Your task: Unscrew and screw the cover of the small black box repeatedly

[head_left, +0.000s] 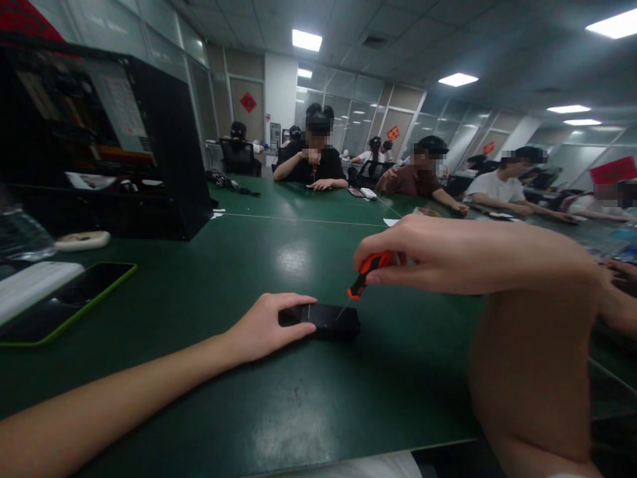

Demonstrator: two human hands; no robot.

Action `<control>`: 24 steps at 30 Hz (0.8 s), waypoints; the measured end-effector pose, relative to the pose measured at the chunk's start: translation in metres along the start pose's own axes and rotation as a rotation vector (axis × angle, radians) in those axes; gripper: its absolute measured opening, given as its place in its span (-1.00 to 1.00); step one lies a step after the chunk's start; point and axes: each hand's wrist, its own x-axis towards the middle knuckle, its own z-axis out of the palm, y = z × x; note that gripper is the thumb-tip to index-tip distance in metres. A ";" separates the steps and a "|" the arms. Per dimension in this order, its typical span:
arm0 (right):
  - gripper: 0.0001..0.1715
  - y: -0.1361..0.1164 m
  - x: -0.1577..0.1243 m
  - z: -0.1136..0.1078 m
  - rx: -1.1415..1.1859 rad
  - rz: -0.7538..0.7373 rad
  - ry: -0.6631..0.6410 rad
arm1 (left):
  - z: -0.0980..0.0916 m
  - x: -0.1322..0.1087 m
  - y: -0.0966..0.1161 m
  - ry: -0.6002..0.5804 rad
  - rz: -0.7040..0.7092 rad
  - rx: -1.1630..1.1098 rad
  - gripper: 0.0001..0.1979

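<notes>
In the head view, the left hand lies flat on the green table, close to its near edge and a little left of the middle. Its fingers are stretched forward and spread lightly over the left end of a small black device, pressing it down on the table rather than wrapping around it. The device is a low, dark slab lying flat, its right end free of the hand.

The right hand hangs above and to the right of the device, with the forearm bent steeply down toward the near edge. Its fingers are curled closed around the orange and black handle of a small screwdriver, pinched between thumb and fingertips. The handle slants down to the left, and a thin metal shaft runs from it to the top of the device, near its right half; whether the tip actually touches is too fine to tell.

Toward the near left corner lies a phone with a green rim, screen up, well apart from the device. Just beside it at the left edge sits a white flat object. Behind them stands a large black case, with a small pale oval thing at its foot.

Along the far edge, several other people sit at the table, their hands busy with small objects of their own.
</notes>
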 end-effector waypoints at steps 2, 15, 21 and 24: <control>-0.74 0.004 -0.001 0.002 -0.019 0.014 0.012 | -0.002 0.001 0.000 -0.022 -0.003 -0.018 -0.58; -0.69 -0.003 0.004 0.001 -0.017 -0.005 -0.044 | -0.003 0.001 -0.001 -0.037 -0.002 -0.010 -0.55; -0.69 -0.006 0.008 0.000 -0.064 0.016 -0.098 | -0.002 0.001 0.000 -0.030 -0.010 -0.020 -0.56; -0.69 -0.006 0.007 -0.001 -0.054 0.016 -0.087 | -0.002 0.000 -0.001 -0.024 -0.007 -0.031 -0.56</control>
